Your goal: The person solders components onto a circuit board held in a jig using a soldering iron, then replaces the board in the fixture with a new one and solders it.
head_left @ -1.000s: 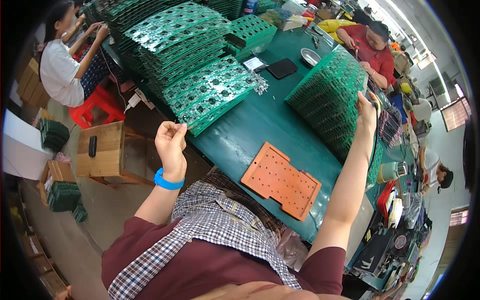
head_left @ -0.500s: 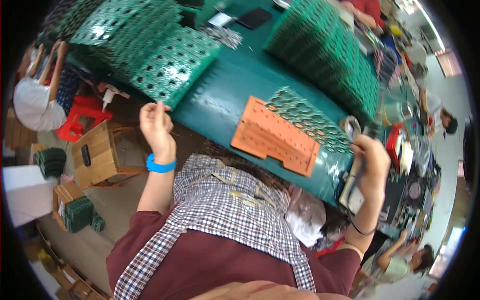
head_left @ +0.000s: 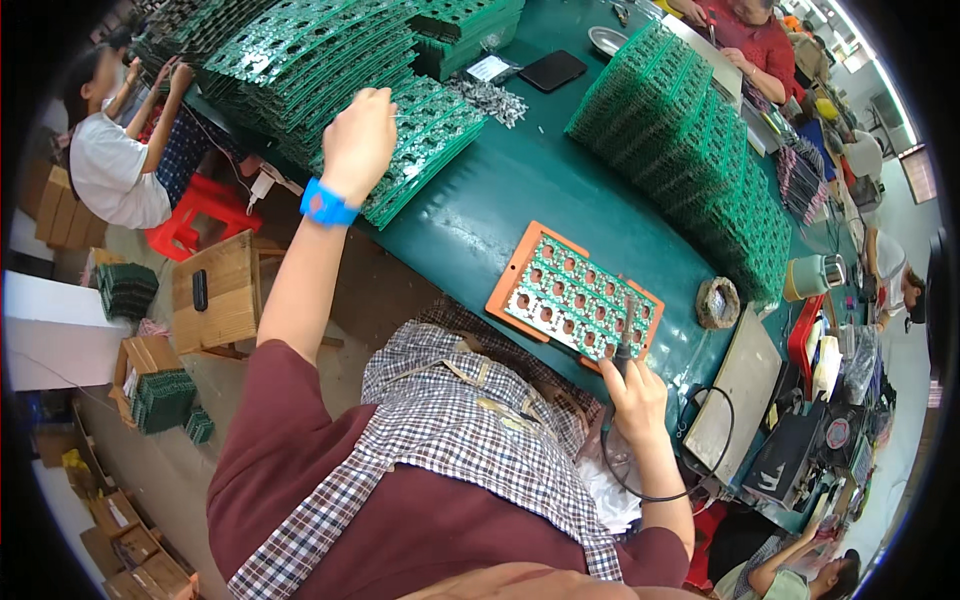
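My right hand (head_left: 637, 402) grips the dark handle of a soldering iron (head_left: 623, 352), its tip over the near right part of a circuit board panel (head_left: 573, 290). That panel is green and white with rows of round holes, and it lies flat in an orange tray (head_left: 507, 285). My left hand (head_left: 362, 138), fingers curled closed, is over the front stack of green circuit board panels (head_left: 440, 125). A thin line shows by its fingertips; what the fingers hold is hidden. A blue band (head_left: 328, 203) circles my left wrist.
Tall stacks of green panels (head_left: 690, 150) stand at the right. A phone (head_left: 553, 70) and a pile of small metal parts (head_left: 490, 100) lie farther back. A round pot (head_left: 717, 302) sits right of the tray. The iron's black cable (head_left: 728, 440) loops beside my forearm. Co-workers sit around.
The panel, tilted over the tray before, now lies flat in it. My right hand came nearer and left, with the iron over the panel. My left hand rose and moved forward over the stack.
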{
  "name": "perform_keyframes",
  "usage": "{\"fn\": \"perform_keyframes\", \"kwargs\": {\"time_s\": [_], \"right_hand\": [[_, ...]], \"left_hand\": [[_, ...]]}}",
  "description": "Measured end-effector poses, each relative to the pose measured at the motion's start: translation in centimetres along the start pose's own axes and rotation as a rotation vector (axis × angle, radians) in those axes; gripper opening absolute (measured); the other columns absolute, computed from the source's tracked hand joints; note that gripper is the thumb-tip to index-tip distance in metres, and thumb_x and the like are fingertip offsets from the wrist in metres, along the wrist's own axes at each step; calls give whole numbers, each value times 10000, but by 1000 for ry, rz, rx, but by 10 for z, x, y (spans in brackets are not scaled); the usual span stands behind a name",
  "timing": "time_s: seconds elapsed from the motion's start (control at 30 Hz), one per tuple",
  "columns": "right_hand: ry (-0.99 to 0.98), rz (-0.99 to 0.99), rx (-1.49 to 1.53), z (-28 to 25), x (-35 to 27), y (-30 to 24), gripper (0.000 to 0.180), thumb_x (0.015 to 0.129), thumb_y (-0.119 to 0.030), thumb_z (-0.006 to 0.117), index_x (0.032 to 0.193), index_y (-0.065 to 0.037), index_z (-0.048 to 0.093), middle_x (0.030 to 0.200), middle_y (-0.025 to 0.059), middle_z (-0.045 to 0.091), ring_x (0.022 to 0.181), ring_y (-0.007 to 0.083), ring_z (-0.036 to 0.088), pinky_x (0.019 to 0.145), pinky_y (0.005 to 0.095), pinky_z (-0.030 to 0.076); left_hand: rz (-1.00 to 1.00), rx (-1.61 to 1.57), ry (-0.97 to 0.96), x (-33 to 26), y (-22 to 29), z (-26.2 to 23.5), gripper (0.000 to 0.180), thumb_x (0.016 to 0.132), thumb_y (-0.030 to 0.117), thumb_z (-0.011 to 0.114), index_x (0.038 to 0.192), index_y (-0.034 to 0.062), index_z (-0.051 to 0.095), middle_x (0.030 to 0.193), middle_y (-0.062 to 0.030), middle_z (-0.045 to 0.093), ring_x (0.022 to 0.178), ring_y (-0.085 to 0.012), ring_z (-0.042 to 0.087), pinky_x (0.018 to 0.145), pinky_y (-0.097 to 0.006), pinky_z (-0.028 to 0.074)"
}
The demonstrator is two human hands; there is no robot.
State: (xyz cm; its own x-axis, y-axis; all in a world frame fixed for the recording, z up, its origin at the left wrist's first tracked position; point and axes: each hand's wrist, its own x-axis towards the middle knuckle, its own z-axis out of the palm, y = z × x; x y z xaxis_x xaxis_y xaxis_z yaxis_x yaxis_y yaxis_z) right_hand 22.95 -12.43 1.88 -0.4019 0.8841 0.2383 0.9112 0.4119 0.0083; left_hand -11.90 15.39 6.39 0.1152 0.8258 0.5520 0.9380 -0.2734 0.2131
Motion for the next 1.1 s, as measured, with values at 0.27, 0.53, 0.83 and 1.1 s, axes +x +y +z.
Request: {"fn": "perform_keyframes", "kwargs": {"time_s": [0.27, 0.53, 0.83, 1.1], "right_hand": [[93, 62, 87, 13, -7, -1, 388, 677, -45, 578, 1059, -95, 629, 726, 78, 495, 650, 235, 558, 551, 325, 465], [94, 80, 120, 16, -8, -2, 393, 670, -51, 583, 1057, -101, 630, 730, 75, 495, 661, 234, 554, 546, 328, 460], [149, 125, 203, 10, -7, -7, 304, 683, -13, 658, 981, -57, 620, 852, 101, 630, 712, 278, 609, 583, 359, 484], [307, 216, 136, -27, -7, 5, 225, 740, -120, 739, 923, -63, 622, 994, 130, 680, 701, 281, 619, 569, 354, 489]], "left_hand": [[-64, 214, -256, 34, -27, 31, 198, 856, 217, 602, 878, 21, 620, 975, -209, 612, 835, -395, 645, 732, -492, 522], [-180, 384, -99, 29, -28, 28, 228, 941, 233, 509, 1101, 90, 586, 974, -160, 609, 819, -378, 649, 672, -463, 535], [67, 212, -388, -9, 10, -14, 629, 752, 504, 688, 1228, 112, 567, 1148, -137, 592, 853, -334, 656, 732, -459, 520], [15, 226, -307, -38, 6, -16, 589, 781, 428, 680, 1258, 111, 542, 1177, -154, 588, 787, -329, 667, 672, -417, 545]]}}
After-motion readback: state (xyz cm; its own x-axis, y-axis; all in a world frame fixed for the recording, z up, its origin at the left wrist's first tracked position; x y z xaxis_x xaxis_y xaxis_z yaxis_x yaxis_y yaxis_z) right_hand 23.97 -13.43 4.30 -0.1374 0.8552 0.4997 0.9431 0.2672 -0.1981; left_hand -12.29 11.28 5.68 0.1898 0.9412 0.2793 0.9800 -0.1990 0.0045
